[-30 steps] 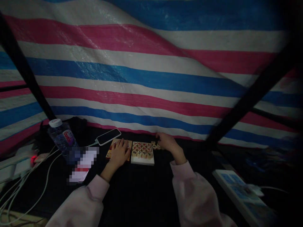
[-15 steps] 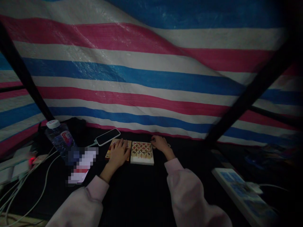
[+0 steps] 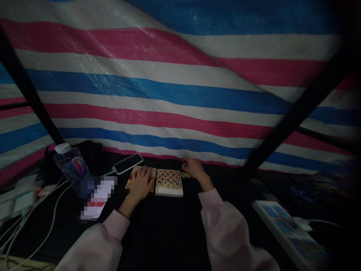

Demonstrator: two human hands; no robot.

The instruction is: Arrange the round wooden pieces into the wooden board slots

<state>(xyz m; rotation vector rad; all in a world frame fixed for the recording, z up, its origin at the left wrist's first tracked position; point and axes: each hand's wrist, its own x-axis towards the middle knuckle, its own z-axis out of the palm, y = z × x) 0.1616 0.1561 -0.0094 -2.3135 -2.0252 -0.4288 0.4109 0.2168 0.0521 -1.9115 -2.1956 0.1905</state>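
My left hand (image 3: 141, 184) lies with fingers spread on an orange-brown printed box lid (image 3: 128, 185). Right of it stands a white open box (image 3: 169, 192) holding rows of round Chinese chess pieces (image 3: 168, 177), marked with red characters at the back and black ones in front. Just beyond the box's right side, my right hand (image 3: 195, 168) pinches a pale round chess piece (image 3: 184, 166). Other loose pieces (image 3: 184, 175) lie on the black cloth below those fingers. The palm hides part of what is there.
Behind the lid lies a white phone (image 3: 129, 163) on a cable. A lit phone (image 3: 98, 199), blurred out, and a clear bottle (image 3: 73, 163) stand to the left, near cables and chargers (image 3: 25, 199). A white power strip (image 3: 287, 229) lies right; striped sheeting (image 3: 169, 94) rises behind.
My right hand has shifted slightly right and up, now with a piece visible at its fingertips and loose pieces showing below. The left hand stays on the lid.
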